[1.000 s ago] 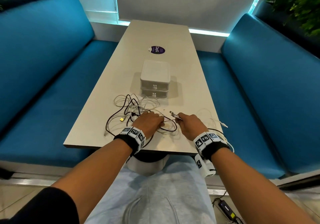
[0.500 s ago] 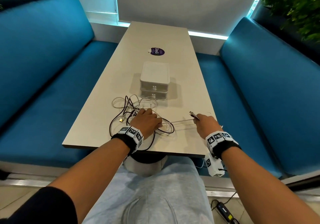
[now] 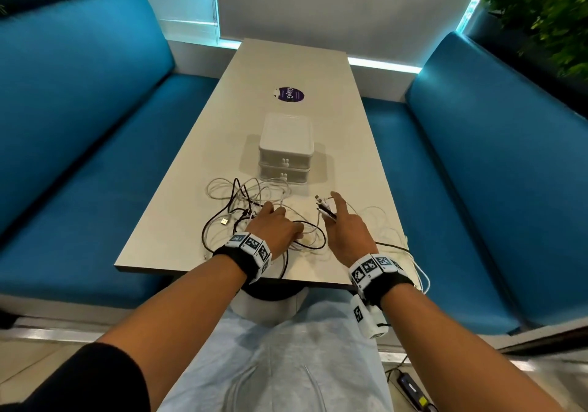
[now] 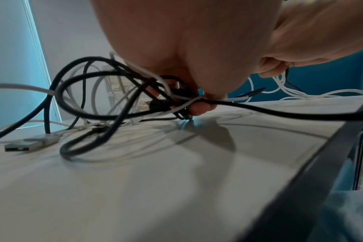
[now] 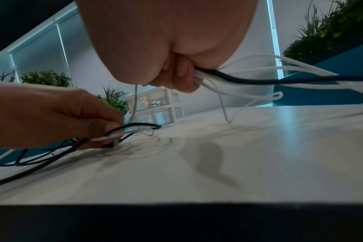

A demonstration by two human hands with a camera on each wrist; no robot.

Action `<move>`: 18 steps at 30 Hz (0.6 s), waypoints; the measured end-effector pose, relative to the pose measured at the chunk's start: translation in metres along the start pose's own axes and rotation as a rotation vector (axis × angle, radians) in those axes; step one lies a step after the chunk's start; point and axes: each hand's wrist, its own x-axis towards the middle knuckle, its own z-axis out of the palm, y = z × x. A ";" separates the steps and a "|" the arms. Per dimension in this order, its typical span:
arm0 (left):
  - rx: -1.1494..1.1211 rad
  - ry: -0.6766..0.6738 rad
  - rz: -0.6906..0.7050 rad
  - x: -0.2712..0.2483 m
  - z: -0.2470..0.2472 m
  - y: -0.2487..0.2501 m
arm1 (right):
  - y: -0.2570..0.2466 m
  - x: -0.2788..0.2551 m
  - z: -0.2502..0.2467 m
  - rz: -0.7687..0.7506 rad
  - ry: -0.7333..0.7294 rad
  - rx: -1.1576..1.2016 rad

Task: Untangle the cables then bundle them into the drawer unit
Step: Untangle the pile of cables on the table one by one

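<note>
Near the table's front edge, your left hand pinches the tangled black and white cables, while your right hand, just right, grips several cable ends, index finger seemingly extended. Beyond stands the white drawer unit, drawers closed.

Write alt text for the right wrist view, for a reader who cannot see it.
The right hand grips a bunch of white and black cables above a pale rectangular table. At left, the left hand pinches tangled cables against the tabletop, with a small white two-drawer plastic unit behind.
</note>
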 end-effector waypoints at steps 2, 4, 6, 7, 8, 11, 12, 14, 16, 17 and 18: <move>0.002 -0.010 -0.026 -0.002 -0.001 0.000 | -0.002 0.000 -0.001 0.001 0.016 0.022; -0.003 -0.036 -0.064 -0.003 -0.003 0.002 | 0.001 0.000 -0.003 0.021 0.011 -0.016; 0.000 -0.056 -0.096 -0.005 -0.005 0.003 | 0.007 -0.001 -0.003 0.049 -0.008 -0.071; -0.002 -0.068 -0.108 -0.006 -0.006 0.004 | 0.010 -0.001 -0.002 0.056 -0.016 -0.073; -0.005 -0.079 -0.116 -0.006 -0.007 0.004 | 0.011 -0.001 -0.001 0.055 -0.017 -0.060; -0.025 -0.087 -0.118 -0.006 -0.007 0.004 | 0.011 0.001 0.000 -0.016 0.003 0.011; -0.029 -0.087 -0.111 -0.005 -0.007 0.003 | 0.011 0.002 0.000 -0.051 -0.010 0.036; -0.035 -0.081 -0.097 -0.005 -0.006 0.004 | 0.008 0.001 -0.001 -0.106 -0.064 0.101; -0.027 -0.062 -0.080 -0.004 -0.006 0.006 | 0.004 -0.001 -0.002 -0.170 -0.106 0.140; -0.021 -0.047 -0.067 -0.004 -0.006 0.007 | 0.002 -0.002 -0.002 -0.192 -0.128 0.145; -0.023 -0.033 -0.052 -0.004 -0.006 0.008 | 0.001 -0.002 -0.001 -0.202 -0.155 0.138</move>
